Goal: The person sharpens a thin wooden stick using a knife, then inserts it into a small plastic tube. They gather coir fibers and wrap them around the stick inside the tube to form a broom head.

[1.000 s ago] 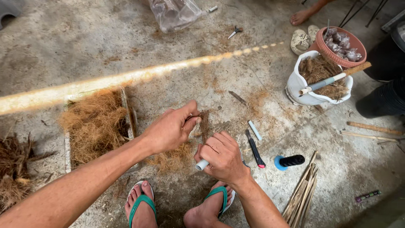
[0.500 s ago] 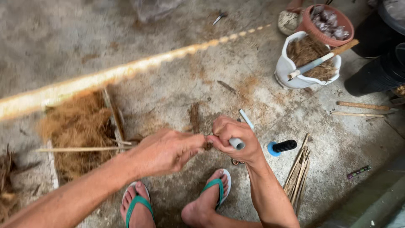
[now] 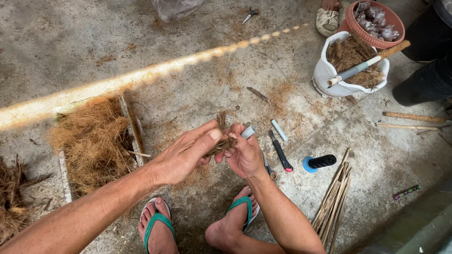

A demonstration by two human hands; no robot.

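Left hand pinches a tuft of brown fibre between thumb and fingertips; right hand closes round a short grey tube, the tuft pressed against it. Right of the tube lie a black-handled knife and a bundle of sticks.

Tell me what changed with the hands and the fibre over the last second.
The left hand lifted off the floor and met the right hand in the air; both now pinch a small tuft of brown fibre between them. The long thin stick seen across the left hand half a second ago is gone from it. The right hand still grips the short grey tube. The white bucket and stick bundle lie as before.
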